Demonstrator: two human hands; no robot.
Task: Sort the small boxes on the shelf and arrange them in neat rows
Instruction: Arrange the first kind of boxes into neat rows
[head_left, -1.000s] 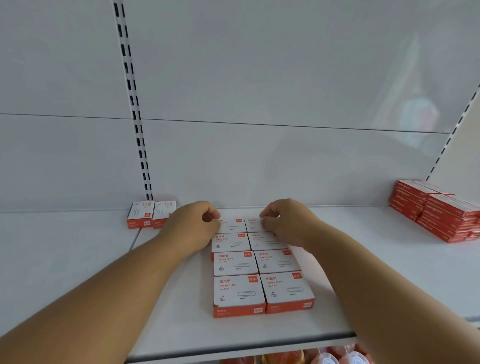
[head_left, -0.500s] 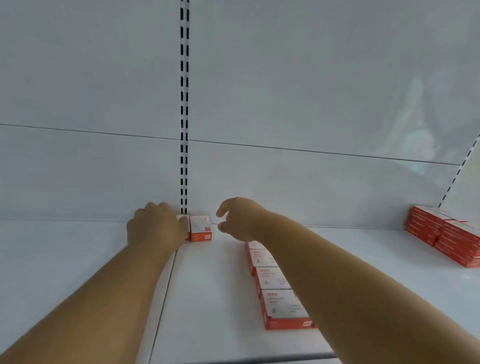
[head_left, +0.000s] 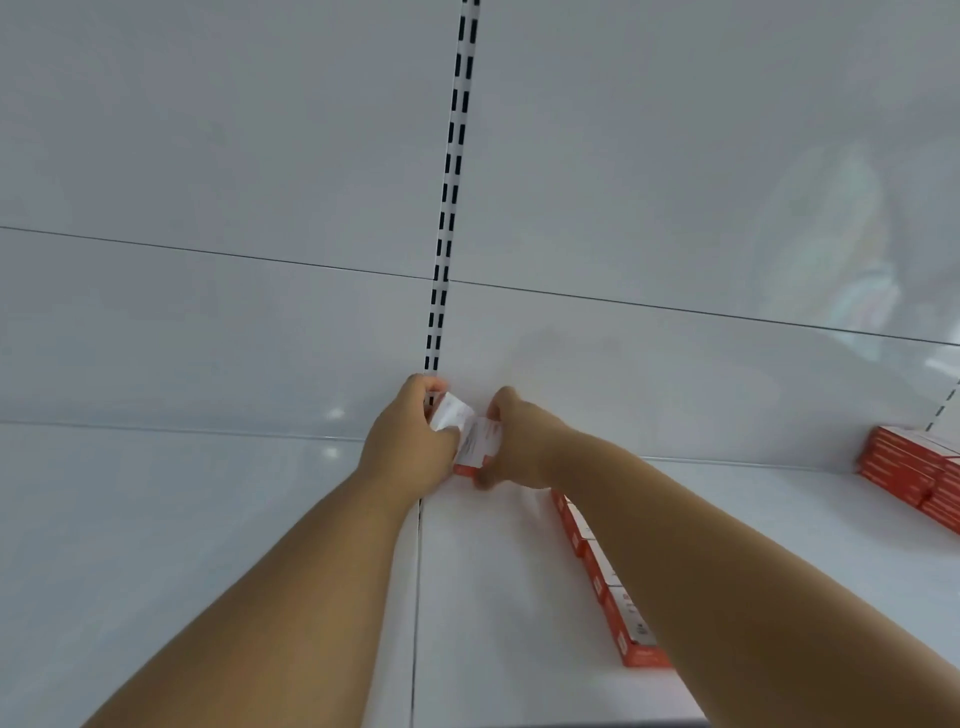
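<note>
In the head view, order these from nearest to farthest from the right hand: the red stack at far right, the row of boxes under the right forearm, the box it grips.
1. Gripped box, in the right hand.
2. Row of boxes, under the forearm.
3. Red stack, far right.

- Far along the white shelf (head_left: 218, 545), at the foot of the back panel (head_left: 208, 156), both hands meet.
- The left hand (head_left: 410, 441) grips a small white-and-red box (head_left: 451, 413), tilted, just below the slotted upright (head_left: 452, 182).
- The right hand (head_left: 519, 447) holds a second box (head_left: 480, 441), touching the first.
- A row of boxes (head_left: 613, 587) runs near-to-far, partly hidden under the right forearm.
- A stack of red boxes (head_left: 914, 467) sits far right.
</note>
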